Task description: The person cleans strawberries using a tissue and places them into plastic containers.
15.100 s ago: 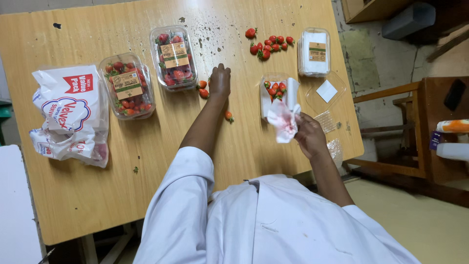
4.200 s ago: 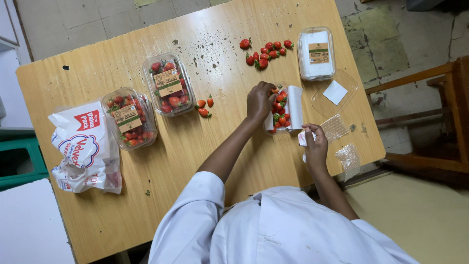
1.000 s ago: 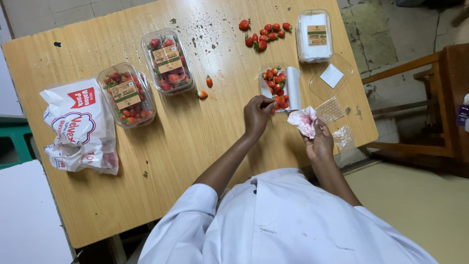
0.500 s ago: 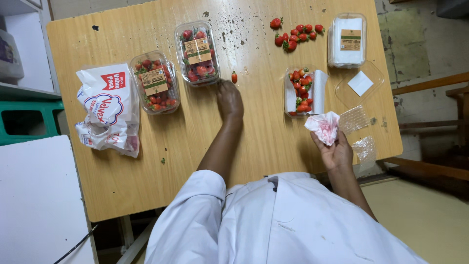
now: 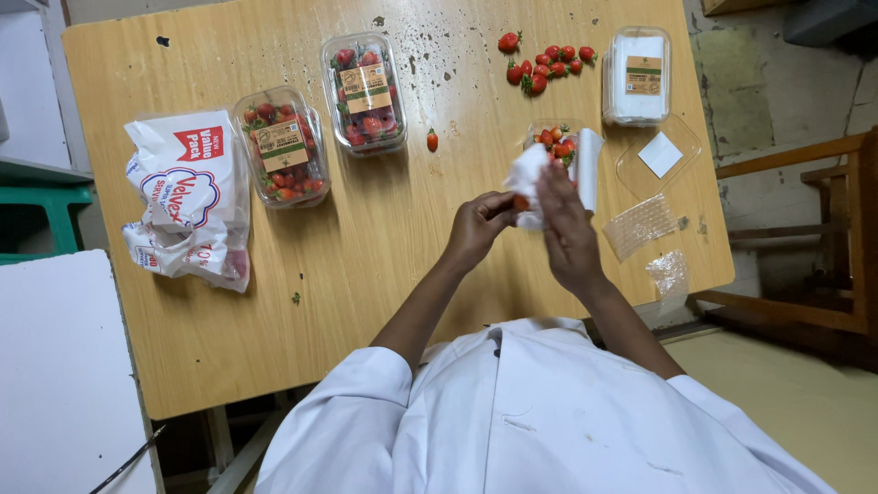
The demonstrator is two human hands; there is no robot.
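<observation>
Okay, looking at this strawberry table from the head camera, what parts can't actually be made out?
- Strawberry between the hands: mostly covered by the white tissue and the fingers of the left hand and right hand, so its condition cannot be told.
- Open punnet: partly behind the tissue and right hand; its count is unclear.
- Closed punnet: a label hides the fruit beneath.
- White bag: contents hidden by its wrapping.

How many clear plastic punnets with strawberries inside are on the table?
3: one beside the white bag, one to its right at the far edge, and an open one behind the hands, partly hidden.
</observation>
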